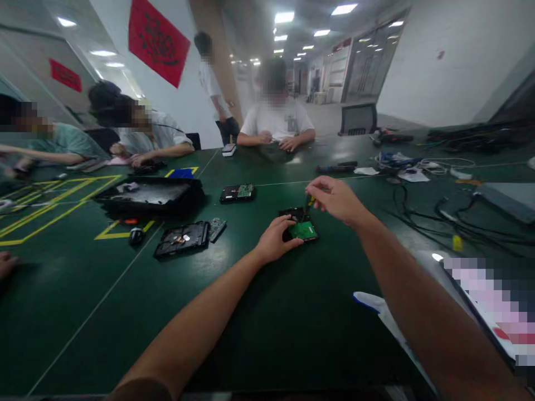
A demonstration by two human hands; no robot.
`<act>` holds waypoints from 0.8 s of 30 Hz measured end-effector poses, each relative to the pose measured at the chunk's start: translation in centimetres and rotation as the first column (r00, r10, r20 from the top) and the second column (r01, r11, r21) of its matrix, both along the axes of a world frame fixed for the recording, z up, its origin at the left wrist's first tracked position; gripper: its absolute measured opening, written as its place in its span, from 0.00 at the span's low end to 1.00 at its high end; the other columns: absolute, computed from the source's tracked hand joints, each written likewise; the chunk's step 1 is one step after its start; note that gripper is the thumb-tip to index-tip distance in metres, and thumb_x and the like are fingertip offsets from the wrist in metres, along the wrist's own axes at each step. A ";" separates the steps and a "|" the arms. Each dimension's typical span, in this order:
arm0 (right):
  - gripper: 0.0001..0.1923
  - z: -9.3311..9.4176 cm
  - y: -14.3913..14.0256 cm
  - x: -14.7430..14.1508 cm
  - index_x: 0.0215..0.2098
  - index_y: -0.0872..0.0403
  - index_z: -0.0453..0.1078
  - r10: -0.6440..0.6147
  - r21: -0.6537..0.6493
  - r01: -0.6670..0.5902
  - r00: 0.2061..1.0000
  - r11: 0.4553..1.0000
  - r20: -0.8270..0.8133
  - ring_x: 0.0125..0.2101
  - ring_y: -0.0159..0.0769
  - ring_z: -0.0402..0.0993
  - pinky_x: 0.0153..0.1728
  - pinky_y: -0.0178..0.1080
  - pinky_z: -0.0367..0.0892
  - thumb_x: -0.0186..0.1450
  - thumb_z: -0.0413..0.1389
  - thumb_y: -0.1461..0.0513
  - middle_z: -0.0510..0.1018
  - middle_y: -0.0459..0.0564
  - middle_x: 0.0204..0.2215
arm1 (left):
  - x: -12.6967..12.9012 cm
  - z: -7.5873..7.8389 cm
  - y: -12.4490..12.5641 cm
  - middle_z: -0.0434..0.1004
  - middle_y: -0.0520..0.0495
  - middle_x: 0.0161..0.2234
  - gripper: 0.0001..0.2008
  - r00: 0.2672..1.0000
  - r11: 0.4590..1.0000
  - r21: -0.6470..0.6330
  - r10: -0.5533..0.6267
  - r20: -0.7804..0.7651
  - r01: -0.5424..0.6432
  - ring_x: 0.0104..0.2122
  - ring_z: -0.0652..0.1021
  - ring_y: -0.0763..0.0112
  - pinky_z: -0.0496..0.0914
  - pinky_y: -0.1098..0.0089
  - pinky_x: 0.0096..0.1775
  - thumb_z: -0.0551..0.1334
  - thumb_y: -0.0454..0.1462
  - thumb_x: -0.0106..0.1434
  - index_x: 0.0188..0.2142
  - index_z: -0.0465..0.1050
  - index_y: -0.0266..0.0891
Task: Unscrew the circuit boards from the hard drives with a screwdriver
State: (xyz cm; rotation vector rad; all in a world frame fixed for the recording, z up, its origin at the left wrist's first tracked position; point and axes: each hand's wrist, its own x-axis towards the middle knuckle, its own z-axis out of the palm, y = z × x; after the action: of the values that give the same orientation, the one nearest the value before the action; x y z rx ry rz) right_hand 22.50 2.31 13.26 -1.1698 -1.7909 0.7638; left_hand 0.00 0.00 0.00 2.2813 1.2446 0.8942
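Note:
A hard drive (304, 230) lies on the green table with its green circuit board facing up. My left hand (276, 239) grips its left side, thumb at the near edge and fingers over the far left part. Above the drive's far right side, my right hand (333, 199) pinches a small screwdriver (310, 204) with a yellow and dark handle. The tool points down at the drive; whether its tip sits in a screw is too small to tell. Left of these, a second hard drive (237, 192) lies with its board upward.
A black tray (150, 195), an opened black casing (182, 239) and a small circuit board (216, 228) lie to the left. Black cables (434, 217) and a grey metal box (507, 200) are at right. A white and blue item (370, 301) lies under my right forearm. People sit across the table.

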 end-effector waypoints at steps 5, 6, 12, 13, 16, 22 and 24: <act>0.13 0.0 0.1 0.1 0.40 0.52 0.77 -0.011 0.062 0.010 1.000 0.998 0.028 0.29 0.35 0.74 0.30 0.38 0.69 0.70 0.59 0.52 0.82 0.49 0.33 | 0.1 0.2 -0.1 0.69 0.38 0.68 0.30 1.000 1.000 0.010 -0.009 0.007 0.009 0.69 0.69 0.51 0.63 0.49 0.70 0.74 0.49 0.62 0.60 0.74 0.43; 0.13 -0.1 0.2 0.1 0.40 0.52 0.77 -0.025 0.057 0.023 0.999 0.998 0.027 0.28 0.35 0.75 0.30 0.38 0.69 0.70 0.60 0.52 0.82 0.50 0.32 | 0.0 0.3 -0.2 0.69 0.38 0.68 0.30 1.000 1.000 0.012 -0.008 0.009 0.008 0.68 0.69 0.51 0.63 0.49 0.70 0.74 0.49 0.63 0.60 0.74 0.43; 0.12 0.1 -0.1 0.0 0.38 0.53 0.75 -0.038 -0.021 0.039 0.999 0.999 0.006 0.23 0.32 0.73 0.23 0.37 0.67 0.70 0.61 0.53 0.82 0.51 0.32 | 0.0 0.4 -0.3 0.69 0.37 0.68 0.30 1.000 1.000 0.003 -0.003 0.005 0.003 0.68 0.69 0.50 0.64 0.47 0.69 0.74 0.50 0.63 0.60 0.74 0.43; 0.12 0.1 -0.1 -0.1 0.39 0.53 0.75 -0.006 -0.023 0.006 1.000 1.000 -0.006 0.23 0.32 0.73 0.23 0.37 0.67 0.71 0.60 0.53 0.83 0.51 0.34 | -0.1 0.4 -0.3 0.69 0.38 0.68 0.30 1.000 1.000 0.004 -0.004 0.005 0.004 0.68 0.69 0.50 0.64 0.47 0.69 0.74 0.50 0.62 0.60 0.74 0.43; 0.12 0.1 0.0 -0.1 0.41 0.53 0.76 0.072 -0.018 -0.073 0.997 0.997 -0.038 0.25 0.33 0.75 0.25 0.38 0.70 0.72 0.58 0.53 0.83 0.52 0.35 | -0.1 0.3 -0.2 0.69 0.38 0.68 0.30 1.000 1.000 0.009 -0.006 0.002 0.006 0.68 0.69 0.50 0.64 0.47 0.69 0.74 0.50 0.63 0.60 0.74 0.43; 0.14 -0.2 0.3 0.0 0.47 0.52 0.78 0.086 -0.023 -0.086 0.996 0.996 -0.021 0.26 0.35 0.75 0.26 0.39 0.69 0.73 0.57 0.53 0.79 0.49 0.28 | -0.1 0.6 -0.4 0.68 0.37 0.68 0.30 1.000 1.000 0.012 -0.009 -0.003 0.009 0.69 0.68 0.50 0.63 0.48 0.70 0.73 0.49 0.63 0.60 0.74 0.42; 0.12 -0.1 0.2 0.0 0.43 0.52 0.79 0.053 0.008 -0.053 0.999 0.999 0.011 0.27 0.36 0.74 0.27 0.39 0.68 0.71 0.58 0.53 0.81 0.49 0.30 | -0.1 0.8 -0.5 0.69 0.37 0.68 0.30 1.000 1.000 0.007 -0.007 -0.003 0.007 0.69 0.68 0.50 0.63 0.48 0.69 0.73 0.49 0.63 0.60 0.74 0.42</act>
State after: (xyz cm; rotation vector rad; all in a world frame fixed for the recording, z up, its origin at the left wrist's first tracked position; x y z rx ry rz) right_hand 22.54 2.52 13.14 -1.1271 -1.8390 0.7810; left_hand -0.11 -0.45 0.77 2.2923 1.2356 0.8947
